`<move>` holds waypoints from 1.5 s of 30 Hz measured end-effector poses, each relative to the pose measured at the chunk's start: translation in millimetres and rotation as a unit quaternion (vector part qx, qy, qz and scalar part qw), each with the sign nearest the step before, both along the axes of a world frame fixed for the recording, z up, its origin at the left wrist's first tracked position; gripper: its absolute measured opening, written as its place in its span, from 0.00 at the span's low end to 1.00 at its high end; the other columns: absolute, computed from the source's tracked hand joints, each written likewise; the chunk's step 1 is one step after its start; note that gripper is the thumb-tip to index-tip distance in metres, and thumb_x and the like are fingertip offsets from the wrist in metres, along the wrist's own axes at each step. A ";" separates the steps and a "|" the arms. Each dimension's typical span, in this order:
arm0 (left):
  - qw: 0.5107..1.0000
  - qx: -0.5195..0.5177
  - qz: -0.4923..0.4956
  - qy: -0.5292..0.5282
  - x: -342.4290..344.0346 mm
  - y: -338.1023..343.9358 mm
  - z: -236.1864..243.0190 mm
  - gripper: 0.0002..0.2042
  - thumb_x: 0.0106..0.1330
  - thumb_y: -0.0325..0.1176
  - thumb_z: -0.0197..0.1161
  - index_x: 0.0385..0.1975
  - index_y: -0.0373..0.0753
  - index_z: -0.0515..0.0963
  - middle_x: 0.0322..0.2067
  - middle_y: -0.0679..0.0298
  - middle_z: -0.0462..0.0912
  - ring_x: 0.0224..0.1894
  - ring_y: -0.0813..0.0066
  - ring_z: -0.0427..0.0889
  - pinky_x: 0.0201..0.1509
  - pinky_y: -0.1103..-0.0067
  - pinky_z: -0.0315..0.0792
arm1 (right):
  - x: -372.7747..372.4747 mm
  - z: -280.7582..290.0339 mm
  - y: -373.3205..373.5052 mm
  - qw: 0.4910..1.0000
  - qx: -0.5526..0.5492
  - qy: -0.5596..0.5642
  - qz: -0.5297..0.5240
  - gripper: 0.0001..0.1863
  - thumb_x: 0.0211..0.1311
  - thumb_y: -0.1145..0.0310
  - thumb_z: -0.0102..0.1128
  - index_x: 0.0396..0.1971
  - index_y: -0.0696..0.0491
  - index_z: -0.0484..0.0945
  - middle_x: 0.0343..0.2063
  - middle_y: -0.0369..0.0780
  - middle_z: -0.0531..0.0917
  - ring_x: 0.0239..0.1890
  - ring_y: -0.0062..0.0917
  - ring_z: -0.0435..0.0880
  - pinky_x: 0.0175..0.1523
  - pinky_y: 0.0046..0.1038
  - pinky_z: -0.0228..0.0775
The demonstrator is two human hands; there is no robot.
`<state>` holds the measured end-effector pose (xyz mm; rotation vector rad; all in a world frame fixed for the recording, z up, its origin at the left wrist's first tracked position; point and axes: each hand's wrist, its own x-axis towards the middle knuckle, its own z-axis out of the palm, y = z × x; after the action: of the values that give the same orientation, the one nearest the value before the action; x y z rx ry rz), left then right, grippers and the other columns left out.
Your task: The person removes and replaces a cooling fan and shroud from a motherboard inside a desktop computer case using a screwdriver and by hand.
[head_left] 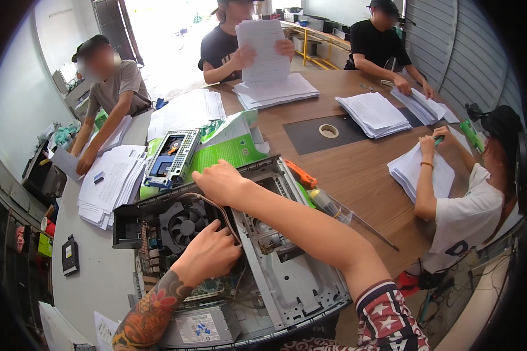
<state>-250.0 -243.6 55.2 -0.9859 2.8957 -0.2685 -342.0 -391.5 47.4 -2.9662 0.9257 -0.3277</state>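
There are one opened computer case (301, 284), one tape roll (328, 136) and four co-workers (373, 45).

Office workshop, opened computer (295, 281), paper stacks (373, 114)

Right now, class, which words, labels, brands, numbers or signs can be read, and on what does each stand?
I copy no printed text; by place:
Open computer case, white label: too small to read.
Paper stacks: too small to read.
Green packaging: too small to read.
Black device: label too small.
White shirt: dark letter, not copied.
Patterned sleeve: pale lettering, not copied.
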 end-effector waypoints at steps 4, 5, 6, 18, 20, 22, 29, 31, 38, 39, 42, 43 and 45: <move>1.000 0.005 0.019 0.002 0.9 2.0 5.8 0.07 0.51 0.37 0.63 0.24 0.42 0.82 0.28 0.66 0.83 0.40 0.67 0.80 0.52 0.71 0.68 | 0.7 3.0 0.5 1.000 -0.001 -0.005 0.002 0.09 0.56 0.72 0.57 0.38 0.55 0.74 0.28 0.46 0.86 0.35 0.40 0.87 0.47 0.39 0.70; 1.000 0.006 0.016 0.012 1.7 1.8 5.5 0.07 0.52 0.36 0.63 0.24 0.42 0.82 0.28 0.66 0.83 0.41 0.67 0.80 0.51 0.71 0.68 | 1.5 2.7 0.5 1.000 -0.001 0.000 0.000 0.09 0.56 0.72 0.57 0.38 0.55 0.74 0.28 0.46 0.86 0.35 0.40 0.87 0.47 0.39 0.71; 1.000 0.008 0.012 0.022 2.0 1.4 4.9 0.07 0.52 0.36 0.63 0.25 0.41 0.82 0.28 0.66 0.83 0.41 0.67 0.80 0.51 0.72 0.68 | 1.5 2.3 0.4 1.000 -0.001 0.006 -0.003 0.10 0.56 0.72 0.57 0.38 0.55 0.75 0.28 0.46 0.86 0.35 0.40 0.87 0.47 0.39 0.71; 0.999 0.036 0.022 -0.031 -0.4 2.9 -3.2 0.07 0.45 0.35 0.62 0.20 0.40 0.82 0.23 0.63 0.83 0.39 0.66 0.81 0.52 0.69 0.66 | 4.5 5.1 2.7 0.999 0.021 0.020 -0.022 0.12 0.55 0.70 0.61 0.40 0.54 0.76 0.34 0.44 0.87 0.41 0.38 0.88 0.54 0.39 0.69; 0.999 0.038 0.026 -0.028 -1.5 3.5 -1.7 0.07 0.44 0.35 0.61 0.20 0.39 0.81 0.23 0.63 0.82 0.39 0.66 0.81 0.52 0.69 0.66 | 5.1 4.6 2.1 0.999 0.022 0.020 -0.022 0.12 0.55 0.71 0.61 0.40 0.54 0.76 0.34 0.44 0.87 0.40 0.38 0.88 0.55 0.39 0.69; 0.998 0.041 0.030 -0.025 -2.6 4.1 0.2 0.07 0.44 0.35 0.61 0.20 0.39 0.81 0.22 0.63 0.82 0.38 0.66 0.81 0.52 0.69 0.66 | 4.7 4.8 2.5 0.999 0.024 0.020 -0.021 0.12 0.55 0.71 0.61 0.40 0.54 0.76 0.33 0.44 0.87 0.40 0.38 0.88 0.55 0.40 0.69; 0.998 0.041 0.039 -0.010 -2.7 1.4 -3.3 0.08 0.46 0.35 0.62 0.23 0.39 0.82 0.25 0.61 0.83 0.39 0.64 0.81 0.51 0.69 0.66 | 0.8 7.0 3.1 0.999 0.023 0.027 -0.017 0.11 0.56 0.71 0.60 0.40 0.54 0.76 0.33 0.44 0.87 0.40 0.38 0.88 0.54 0.39 0.68; 0.998 0.040 0.044 -0.004 -3.9 1.3 -2.7 0.08 0.47 0.36 0.62 0.25 0.39 0.82 0.26 0.62 0.83 0.39 0.64 0.80 0.51 0.69 0.66 | -0.6 7.9 3.5 0.999 0.021 0.026 -0.016 0.11 0.56 0.70 0.60 0.40 0.54 0.76 0.33 0.44 0.87 0.40 0.38 0.88 0.54 0.39 0.68; 0.999 0.009 0.051 0.018 1.2 -1.3 -13.1 0.08 0.53 0.38 0.63 0.26 0.42 0.83 0.30 0.63 0.83 0.40 0.65 0.80 0.49 0.69 0.67 | 4.8 6.6 3.4 0.999 0.017 0.029 -0.016 0.11 0.56 0.69 0.60 0.39 0.53 0.77 0.34 0.44 0.87 0.41 0.37 0.88 0.53 0.39 0.70; 0.998 -0.002 0.056 -0.002 1.2 -0.5 -13.1 0.08 0.54 0.38 0.63 0.26 0.42 0.83 0.29 0.64 0.83 0.40 0.65 0.80 0.50 0.68 0.67 | 5.1 7.1 3.7 0.999 0.016 0.022 -0.020 0.10 0.57 0.69 0.60 0.39 0.53 0.77 0.34 0.44 0.87 0.41 0.37 0.88 0.52 0.39 0.71; 0.999 -0.006 0.051 -0.009 0.3 0.3 -10.7 0.07 0.56 0.38 0.62 0.23 0.43 0.82 0.26 0.66 0.82 0.39 0.67 0.80 0.48 0.70 0.67 | 2.7 9.1 4.7 1.000 0.005 0.019 -0.017 0.11 0.57 0.68 0.60 0.40 0.53 0.77 0.35 0.45 0.88 0.40 0.38 0.88 0.54 0.40 0.71; 0.999 -0.001 0.053 -0.010 -0.6 2.0 -7.6 0.07 0.55 0.38 0.62 0.21 0.44 0.81 0.25 0.67 0.82 0.37 0.69 0.80 0.47 0.70 0.66 | 2.7 7.8 4.0 1.000 -0.003 0.018 -0.013 0.11 0.57 0.68 0.59 0.40 0.53 0.77 0.34 0.46 0.88 0.40 0.38 0.88 0.54 0.40 0.71; 0.998 0.015 0.053 -0.018 -3.8 -0.9 -10.3 0.06 0.54 0.38 0.62 0.19 0.45 0.80 0.24 0.68 0.82 0.35 0.70 0.80 0.44 0.71 0.65 | -3.0 9.5 4.2 1.000 -0.005 0.022 -0.021 0.10 0.57 0.69 0.58 0.40 0.53 0.77 0.32 0.46 0.87 0.39 0.39 0.88 0.53 0.41 0.71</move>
<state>-253.8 -244.5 44.9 -1.1142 2.7942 -0.2344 -344.9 -387.2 56.9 -2.9773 0.9959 -0.2693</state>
